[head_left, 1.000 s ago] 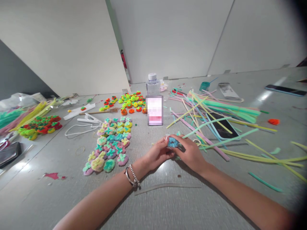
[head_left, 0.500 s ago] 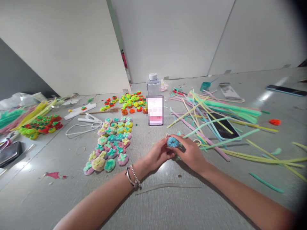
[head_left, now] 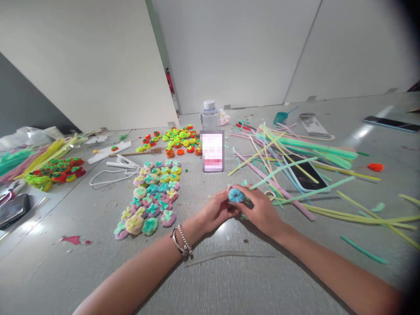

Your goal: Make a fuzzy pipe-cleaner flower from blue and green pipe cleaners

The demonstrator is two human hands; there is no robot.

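Both hands, left & right, pinch a blue fuzzy coil btwn fingertips, just above table.

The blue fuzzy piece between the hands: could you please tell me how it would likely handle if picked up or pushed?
The blue fuzzy piece, pinched by left hand and right hand, looks small and pile-covered, so probably light, soft and not slippery. The pastel flowers lie flat, so it would likely slide, not roll.

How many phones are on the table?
2 sure: one phone under the coloured sticks, another phone at the far right edge. A dark thing at left may be another.
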